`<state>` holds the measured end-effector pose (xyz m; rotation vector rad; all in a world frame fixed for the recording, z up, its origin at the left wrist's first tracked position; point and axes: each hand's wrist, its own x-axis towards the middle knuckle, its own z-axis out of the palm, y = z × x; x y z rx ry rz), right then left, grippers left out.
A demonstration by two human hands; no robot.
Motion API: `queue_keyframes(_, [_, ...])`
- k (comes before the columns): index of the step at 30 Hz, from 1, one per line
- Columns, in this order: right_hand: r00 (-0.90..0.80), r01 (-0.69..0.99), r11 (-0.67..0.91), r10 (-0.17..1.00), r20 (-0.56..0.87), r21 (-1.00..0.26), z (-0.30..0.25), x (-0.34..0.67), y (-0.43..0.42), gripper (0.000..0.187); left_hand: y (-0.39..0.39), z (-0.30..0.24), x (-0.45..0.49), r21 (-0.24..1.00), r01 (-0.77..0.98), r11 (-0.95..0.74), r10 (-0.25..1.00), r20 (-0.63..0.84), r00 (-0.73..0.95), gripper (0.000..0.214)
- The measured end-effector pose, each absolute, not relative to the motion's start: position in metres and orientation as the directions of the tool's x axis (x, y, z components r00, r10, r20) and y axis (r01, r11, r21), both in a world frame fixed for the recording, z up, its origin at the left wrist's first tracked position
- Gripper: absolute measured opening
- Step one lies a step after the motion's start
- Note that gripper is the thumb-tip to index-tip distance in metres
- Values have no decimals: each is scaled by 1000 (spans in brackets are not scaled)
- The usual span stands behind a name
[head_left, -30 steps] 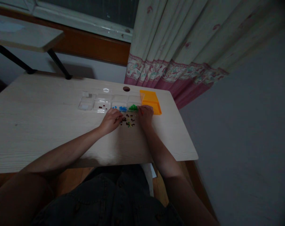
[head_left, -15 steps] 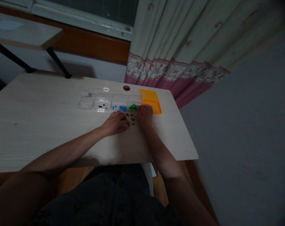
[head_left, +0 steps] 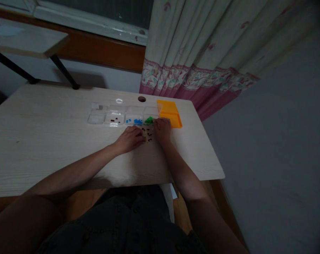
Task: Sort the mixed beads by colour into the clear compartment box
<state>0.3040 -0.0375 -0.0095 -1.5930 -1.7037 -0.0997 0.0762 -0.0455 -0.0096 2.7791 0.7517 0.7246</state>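
Note:
Small brown and yellowish pieces (head_left: 148,134) lie loose on the table between my hands, too small to name exactly. My left hand (head_left: 130,139) rests at their left side, its fingers curled in and the tips partly hidden. My right hand (head_left: 163,129) is closed beside the compartment with green pieces (head_left: 149,120); whatever its fingers hold is hidden. Left of the green ones, a clear compartment holds blue pieces (head_left: 138,121). Farther left, another has a few dark brown pieces (head_left: 116,120).
The clear plastic boxes (head_left: 96,117) stand in a row with lids raised at the back. An orange open case (head_left: 173,109) sits right of them. Behind are a round table hole (head_left: 142,99) and a curtain (head_left: 181,77). A raised shelf (head_left: 30,38) stands at back left.
The reddish spot by my right fingers and the green piece near my left fingertips no longer show. My left hand shifts slightly; the right stays by the green compartment.

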Motion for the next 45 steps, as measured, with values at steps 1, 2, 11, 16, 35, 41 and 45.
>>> queue_keyframes(1, [94,871,213,813,575,-443,-9,304,-38,34,-45,-10,77,282,430,-858,513,414,752,17])
queue_keyframes(2, [93,869,215,814,573,-446,-9,304,-38,35,-45,-10,77,281,433,-856,515,416,749,18])
queue_keyframes(11, [54,867,236,832,552,-440,-5,301,-40,34,-44,-6,79,313,461,-830,557,419,717,22])
queue_keyframes(16, [-4,848,312,812,583,-428,-3,298,-44,29,-38,-8,74,466,491,-736,676,487,553,22])
queue_keyframes(35, [-366,766,578,751,549,-280,-1,267,-61,19,-29,-10,69,645,458,-612,791,513,334,25])
queue_keyframes(41, [-351,777,566,753,557,-275,1,265,-62,20,-31,-9,68,628,454,-632,775,519,360,24])
queue_keyframes(45, [-242,809,493,776,583,-321,2,276,-57,20,-31,-8,68,635,453,-626,780,510,363,28])
